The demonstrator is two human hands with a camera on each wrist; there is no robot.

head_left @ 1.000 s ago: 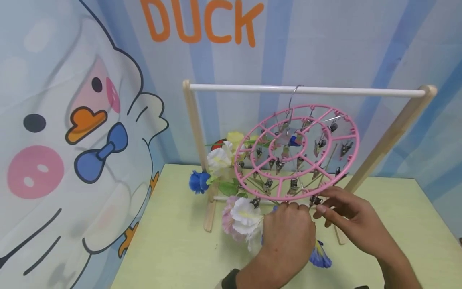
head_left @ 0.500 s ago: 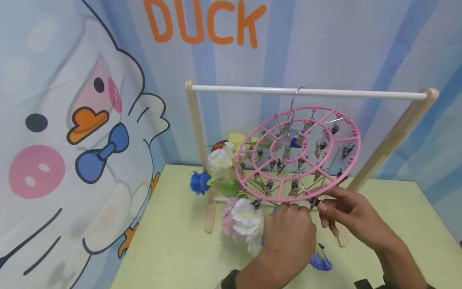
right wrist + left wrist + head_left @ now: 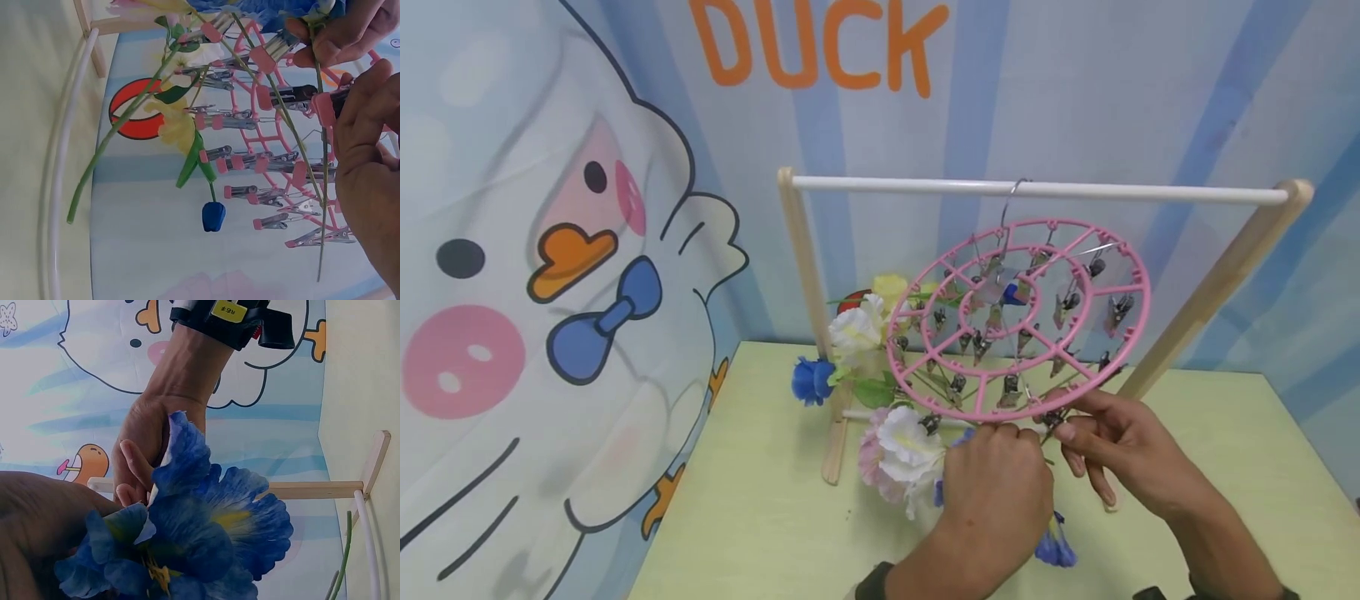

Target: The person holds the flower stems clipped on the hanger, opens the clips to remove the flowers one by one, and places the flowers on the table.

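Observation:
A pink round clip hanger (image 3: 981, 373) with several metal clips hangs tilted from the rod. My left hand (image 3: 996, 504) is below its near rim and pinches the thin green stem (image 3: 320, 62) of a blue artificial flower (image 3: 187, 531). In the head view this hand hides most of the bloom. My right hand (image 3: 1138, 454) pinches a metal clip (image 3: 1054, 418) on the near right rim. The right wrist view has the stem passing at the pink tips of this clip (image 3: 324, 109); whether they clamp it, I cannot tell.
White (image 3: 910, 446), pink, yellow and blue (image 3: 812, 381) artificial flowers hang at the hanger's left. A stand with a white rod (image 3: 910, 185) and wooden legs (image 3: 1217, 283) holds the hanger on a pale yellow table (image 3: 737, 508). A printed duck backdrop (image 3: 587, 333) is behind.
The blue bloom below my left hand has shifted slightly left and down. My right hand's lower fingers have spread downward, while its thumb and index finger stay at the same clip.

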